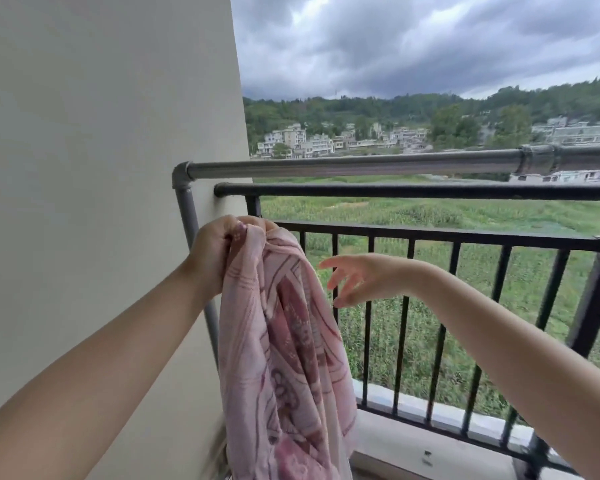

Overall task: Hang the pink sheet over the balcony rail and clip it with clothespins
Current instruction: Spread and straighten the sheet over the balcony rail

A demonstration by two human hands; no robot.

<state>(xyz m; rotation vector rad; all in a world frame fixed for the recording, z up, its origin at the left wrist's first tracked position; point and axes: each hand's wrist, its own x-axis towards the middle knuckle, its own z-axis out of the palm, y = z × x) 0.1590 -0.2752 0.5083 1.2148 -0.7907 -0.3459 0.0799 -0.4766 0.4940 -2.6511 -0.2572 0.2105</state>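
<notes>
The left hand point(212, 252) is gripping a bunched top edge of the pink, patterned thin cotton sheet point(284, 358), fingers curled round the gathered fabric, and the rest of the sheet is hanging straight down from that fist in a narrow, crumpled column. The right hand point(357, 277) is reaching in from the side with fingers spread and relaxed, holding nothing, just beside the sheet's upper right fold but not touching it.

The sheet is hanging in front of the black metal balcony railing point(413, 192), below both its top bar and the grey steel pipe rail point(343, 166) above it, so it is not yet over anything. Since the cloth is gathered in one fist, it is likely going to land in a lump unless an edge gets spread first. A loose throw is risking the fabric sliding over the outer side and dropping away. No clothespins are showing.
</notes>
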